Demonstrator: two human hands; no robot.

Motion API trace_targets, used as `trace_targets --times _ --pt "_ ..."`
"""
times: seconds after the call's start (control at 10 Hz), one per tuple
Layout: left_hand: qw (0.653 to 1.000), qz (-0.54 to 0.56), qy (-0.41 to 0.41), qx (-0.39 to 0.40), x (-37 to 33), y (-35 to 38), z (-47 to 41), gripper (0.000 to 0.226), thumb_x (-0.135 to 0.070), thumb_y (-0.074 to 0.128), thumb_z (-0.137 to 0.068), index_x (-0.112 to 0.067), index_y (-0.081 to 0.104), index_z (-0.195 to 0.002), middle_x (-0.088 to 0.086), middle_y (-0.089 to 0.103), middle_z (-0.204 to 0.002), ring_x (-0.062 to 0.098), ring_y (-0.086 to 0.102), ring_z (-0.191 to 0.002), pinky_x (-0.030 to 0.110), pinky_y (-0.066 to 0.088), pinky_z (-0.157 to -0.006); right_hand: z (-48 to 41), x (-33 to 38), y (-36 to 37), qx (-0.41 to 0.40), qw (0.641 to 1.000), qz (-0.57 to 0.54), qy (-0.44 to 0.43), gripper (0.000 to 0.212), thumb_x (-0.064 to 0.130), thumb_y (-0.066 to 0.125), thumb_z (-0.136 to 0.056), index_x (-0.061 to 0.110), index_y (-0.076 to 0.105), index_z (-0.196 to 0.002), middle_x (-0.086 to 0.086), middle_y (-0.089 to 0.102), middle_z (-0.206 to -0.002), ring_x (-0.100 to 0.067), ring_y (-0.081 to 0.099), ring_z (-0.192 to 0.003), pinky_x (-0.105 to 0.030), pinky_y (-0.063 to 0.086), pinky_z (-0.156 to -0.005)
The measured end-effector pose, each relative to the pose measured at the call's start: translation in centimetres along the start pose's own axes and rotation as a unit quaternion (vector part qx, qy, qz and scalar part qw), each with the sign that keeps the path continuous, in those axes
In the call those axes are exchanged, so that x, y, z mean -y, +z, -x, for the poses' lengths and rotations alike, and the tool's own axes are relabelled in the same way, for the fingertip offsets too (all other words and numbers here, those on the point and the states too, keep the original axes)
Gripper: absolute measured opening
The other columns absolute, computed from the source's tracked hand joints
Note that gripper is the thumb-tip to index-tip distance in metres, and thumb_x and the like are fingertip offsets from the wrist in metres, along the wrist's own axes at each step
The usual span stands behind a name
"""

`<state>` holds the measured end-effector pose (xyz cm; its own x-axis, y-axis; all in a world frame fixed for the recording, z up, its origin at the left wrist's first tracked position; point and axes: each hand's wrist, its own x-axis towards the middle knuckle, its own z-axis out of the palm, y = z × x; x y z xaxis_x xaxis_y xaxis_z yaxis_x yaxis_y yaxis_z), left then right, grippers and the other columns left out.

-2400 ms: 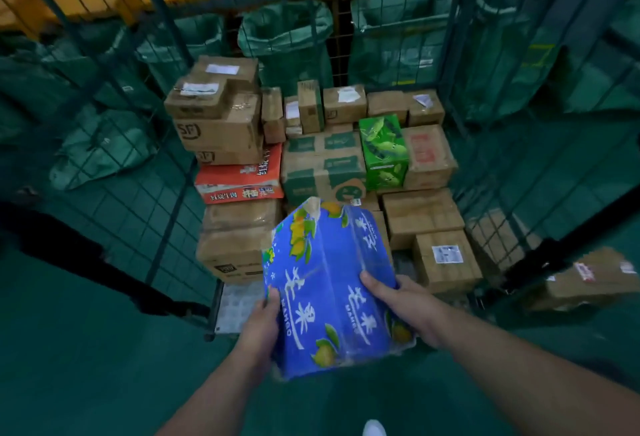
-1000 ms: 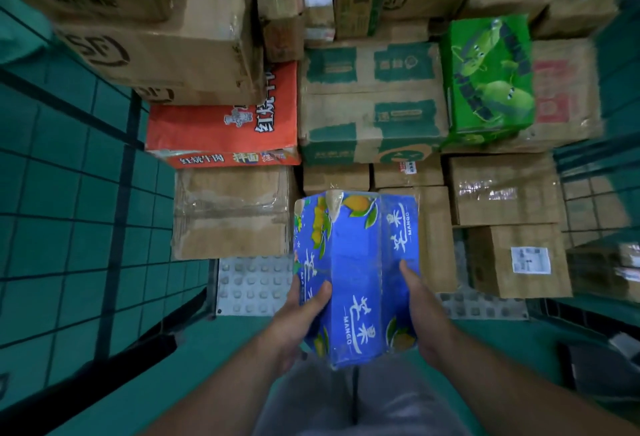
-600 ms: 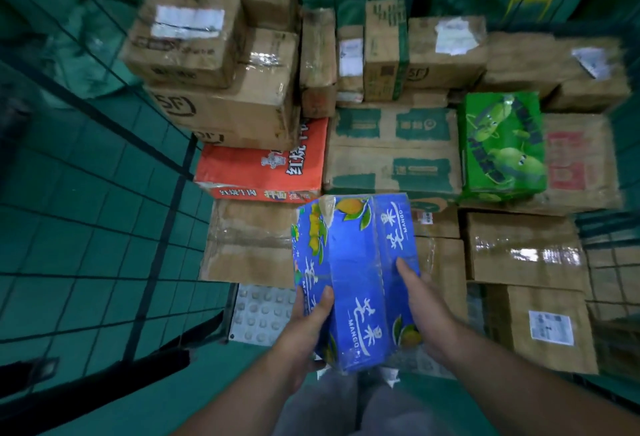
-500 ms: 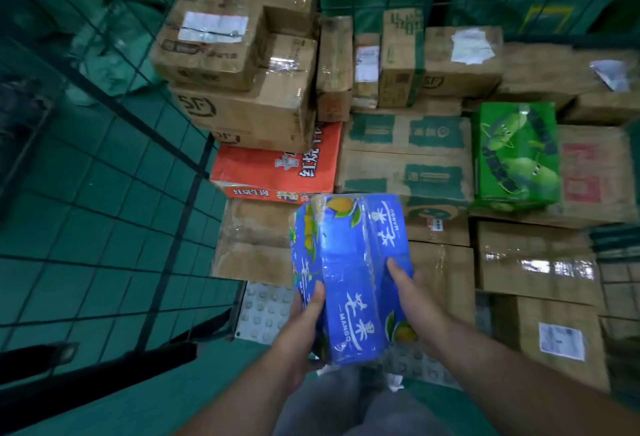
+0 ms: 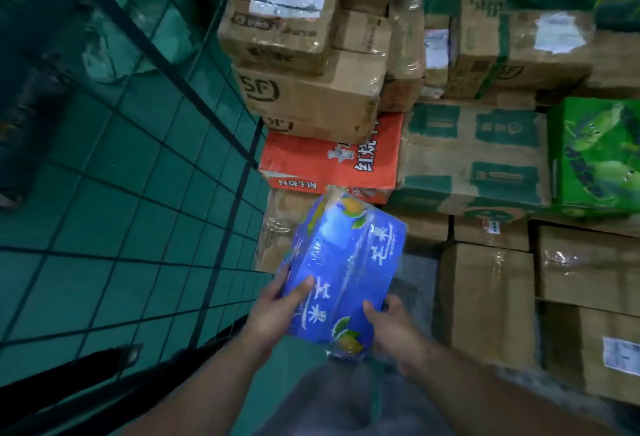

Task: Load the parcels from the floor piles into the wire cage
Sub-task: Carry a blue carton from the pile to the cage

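Observation:
I hold a blue shrink-wrapped mango drink pack (image 5: 343, 262) in both hands at the open front of the wire cage (image 5: 221, 228). My left hand (image 5: 277, 307) grips its near left edge, thumb on top. My right hand (image 5: 391, 325) grips its near right corner from below. The pack tilts to the right, its far end over a plastic-wrapped brown box (image 5: 280, 228) just below the orange carton (image 5: 332, 162). Stacked cardboard parcels fill the cage behind it.
The cage's left mesh wall (image 5: 138, 165) runs close beside the pack. SF-marked boxes (image 5: 308, 96) tower at the back left. A green-printed carton (image 5: 474, 155) and a bright green box (image 5: 599, 155) lie right. Brown boxes (image 5: 485, 300) sit low on the right. A gap (image 5: 415, 280) shows beside the pack.
The pack has swung from upright to tilted right and moved forward over the wrapped box. The view has shifted left and closer to the stack. Both hands keep their hold.

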<state>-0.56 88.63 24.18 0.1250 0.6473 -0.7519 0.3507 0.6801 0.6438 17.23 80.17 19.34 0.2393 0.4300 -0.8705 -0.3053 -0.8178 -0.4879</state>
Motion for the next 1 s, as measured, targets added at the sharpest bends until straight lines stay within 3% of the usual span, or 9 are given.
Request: trace_targets --times 0.1,0.2,0.3,0.4,0.5,0.6,0.7,0.8,1.0 --pt "0.966 -0.226 0.110 -0.058 -1.0 -3.0 -1.8 0.102 -0.083 0.074 -0.054 -0.048 0.048 -0.146 -0.015 0.034 -0.154 0.004 0.032 -0.146 0.030 0.029 -0.121 -1.7 -0.4 3.8 0.043 0.997 -0.009 0.056 0.020 0.000 0.051 -0.098 0.006 0.061 -0.114 -0.014 0.067 -0.094 -0.018 0.059 -0.072 -0.024 0.048 -0.056" --pt "0.899 -0.364 0.242 -0.043 -0.9 -6.0 -3.9 0.096 -0.081 0.071 -0.061 -0.057 0.038 -0.147 -0.009 0.011 -0.163 0.008 0.006 -0.155 0.018 0.012 -0.121 -2.3 -0.3 7.0 0.114 0.986 0.023 0.119 0.023 0.011 0.048 -0.099 0.017 0.059 -0.117 -0.005 0.063 -0.097 -0.017 0.059 -0.080 -0.029 0.043 -0.066" --pt "0.799 -0.496 0.335 -0.056 -0.5 -8.1 -7.0 0.082 -0.062 0.069 -0.081 -0.041 0.039 -0.154 0.016 0.003 -0.167 0.037 0.007 -0.156 0.042 0.017 -0.125 -4.4 0.4 7.3 0.151 0.979 0.080 0.111 0.037 0.010 0.038 -0.106 0.007 0.051 -0.140 -0.017 0.062 -0.126 -0.019 0.069 -0.088 -0.030 0.053 -0.073" --pt "0.828 -0.535 0.161 -0.044 0.0 -8.5 -9.2 0.077 -0.044 0.062 -0.094 -0.039 0.022 -0.160 0.015 -0.008 -0.167 0.039 0.013 -0.155 0.041 0.024 -0.123 -6.8 1.7 4.3 0.053 0.985 0.110 0.126 0.024 0.012 0.036 -0.108 0.007 0.057 -0.119 -0.016 0.062 -0.114 -0.009 0.052 -0.065 -0.030 0.047 -0.068" --pt "0.920 -0.385 0.016 -0.067 0.7 -7.7 -9.9 0.086 -0.044 0.069 -0.093 -0.031 0.020 -0.162 0.014 -0.008 -0.169 0.026 0.016 -0.156 0.030 0.023 -0.120 -7.5 3.3 0.3 -0.066 0.995 0.045 0.053 0.044 0.004 0.043 -0.102 0.020 0.041 -0.143 0.002 0.049 -0.097 -0.003 0.039 -0.070 -0.024 0.043 -0.066" --pt "0.949 -0.306 -0.005 -0.083 0.3 -6.3 -10.3 0.082 -0.040 0.073 -0.091 -0.032 0.029 -0.160 0.010 0.010 -0.167 0.023 0.020 -0.155 0.029 0.023 -0.120 -7.3 4.8 0.4 -0.022 0.996 0.088 0.025 0.054 0.000 0.046 -0.100 0.022 0.041 -0.149 0.014 0.052 -0.088 0.000 0.050 -0.071 -0.022 0.049 -0.066" --pt "0.972 -0.217 0.004 -0.091 1.1 -5.4 -12.0 0.079 -0.049 0.075 -0.073 -0.054 0.042 -0.144 0.000 0.048 -0.149 0.018 0.052 -0.136 0.040 0.038 -0.118 -7.0 6.5 2.6 0.025 0.995 0.096 -0.003 0.039 -0.011 0.045 -0.097 0.013 0.059 -0.125 0.010 0.057 -0.051 0.002 0.047 -0.037 -0.013 0.037 -0.035" --pt "0.985 -0.137 0.043 -0.096 1.2 -5.4 -13.4 0.080 -0.044 0.069 -0.066 -0.036 0.050 -0.144 0.001 0.052 -0.145 -0.006 0.065 -0.102 0.038 0.049 -0.108 -6.8 7.1 5.7 0.038 0.991 0.114 -0.066 0.029 0.000 0.053 -0.097 0.024 0.067 -0.104 0.017 0.063 -0.067 0.007 0.057 -0.051 -0.009 0.041 -0.043" --pt "0.989 -0.067 0.047 -0.122 0.2 -4.5 -12.0 0.060 -0.012 0.071 -0.087 -0.024 0.045 -0.140 -0.002 0.062 -0.132 -0.017 0.063 -0.085 0.009 0.049 -0.080 -7.0 5.7 7.4 -0.015 0.978 0.145 -0.150 0.041 0.029 0.060 -0.101 0.030 0.057 -0.142 0.002 0.065 -0.121 -0.004 0.061 -0.087 -0.014 0.047 -0.075"
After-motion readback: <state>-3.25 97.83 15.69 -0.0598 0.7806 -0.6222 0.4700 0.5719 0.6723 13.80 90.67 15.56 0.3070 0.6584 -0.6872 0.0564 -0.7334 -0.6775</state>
